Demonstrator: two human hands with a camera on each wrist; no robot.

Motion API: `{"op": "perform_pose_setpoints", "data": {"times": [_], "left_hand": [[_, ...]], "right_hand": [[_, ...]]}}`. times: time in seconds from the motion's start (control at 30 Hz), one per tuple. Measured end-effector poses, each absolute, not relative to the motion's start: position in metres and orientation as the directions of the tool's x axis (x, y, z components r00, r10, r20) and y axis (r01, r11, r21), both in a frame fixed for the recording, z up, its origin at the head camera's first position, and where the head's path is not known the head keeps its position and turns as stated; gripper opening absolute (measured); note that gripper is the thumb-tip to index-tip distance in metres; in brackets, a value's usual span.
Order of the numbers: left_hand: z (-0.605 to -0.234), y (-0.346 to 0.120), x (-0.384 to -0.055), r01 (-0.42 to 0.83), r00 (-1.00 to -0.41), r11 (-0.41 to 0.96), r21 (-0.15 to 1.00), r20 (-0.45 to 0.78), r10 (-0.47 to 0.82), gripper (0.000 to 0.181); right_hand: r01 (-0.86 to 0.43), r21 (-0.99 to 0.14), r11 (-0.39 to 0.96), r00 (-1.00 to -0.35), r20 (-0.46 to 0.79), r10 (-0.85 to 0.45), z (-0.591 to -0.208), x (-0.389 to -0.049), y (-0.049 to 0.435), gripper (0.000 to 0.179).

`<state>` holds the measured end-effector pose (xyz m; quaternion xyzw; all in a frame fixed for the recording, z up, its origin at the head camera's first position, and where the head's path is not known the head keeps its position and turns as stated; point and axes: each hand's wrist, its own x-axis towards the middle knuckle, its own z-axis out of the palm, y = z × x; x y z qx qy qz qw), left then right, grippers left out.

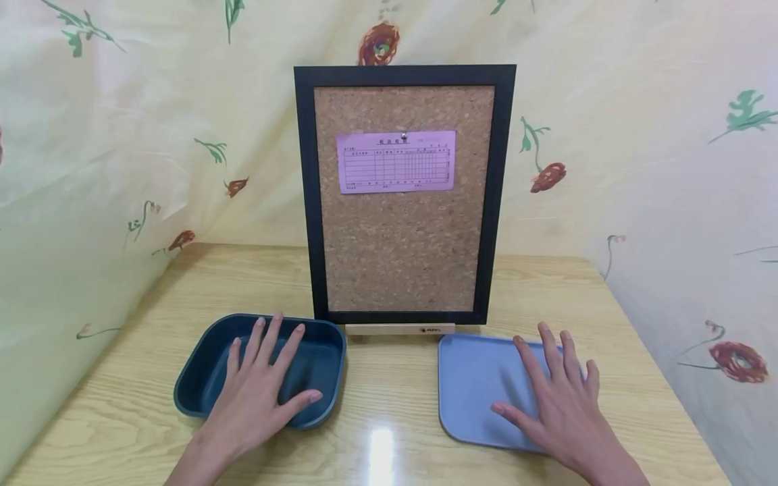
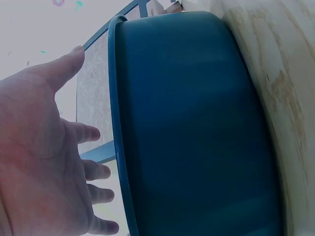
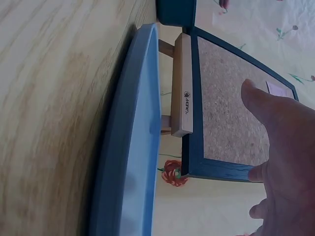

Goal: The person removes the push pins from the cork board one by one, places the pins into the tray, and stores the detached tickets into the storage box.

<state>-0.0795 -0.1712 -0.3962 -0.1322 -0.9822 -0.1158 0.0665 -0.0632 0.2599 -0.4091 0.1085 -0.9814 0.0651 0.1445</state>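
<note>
Dark blue, a deep tray [image 1: 322,354] sits in front of the corkboard [image 1: 401,253] and to its left. Above this tray hovers the left hand [image 1: 258,385], fingers spread and fairly straight, holding nothing. The black-framed corkboard itself stands upright on a pale wooden ledge [image 1: 395,329], with a pink form [image 1: 398,165] fixed to its upper half by a pin [image 1: 404,136]. In front of the corkboard, to its right, a shallow light blue tray [image 1: 468,385] lies beneath the right hand [image 1: 562,398], likewise spread wide and gripping nothing.
</note>
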Motion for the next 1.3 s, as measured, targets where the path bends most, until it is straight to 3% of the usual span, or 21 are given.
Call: {"op": "perform_pose_setpoints", "data": {"times": [0.43, 1.03, 1.3], "left_hand": [[-0.389, -0.169, -0.085, 0.292, -0.951, 0.927, 0.234, 0.177, 0.255, 0.091], [-0.379, -0.157, -0.107, 0.385, -0.876, 0.862, 0.33, 0.425, 0.229, 0.09], [-0.373, -0.154, -0.116, 0.385, -0.873, 0.852, 0.356, 0.441, 0.21, 0.089]], "right_hand": [[-0.262, -0.085, 0.961, -0.909, 0.357, -0.216, -0.402, -0.067, 0.263, 0.101], [-0.408, -0.172, 0.897, -0.754, 0.618, -0.224, -0.387, -0.1, 0.243, 0.098], [-0.408, -0.195, 0.892, -0.751, 0.627, -0.207, -0.383, -0.109, 0.244, 0.095]]}}
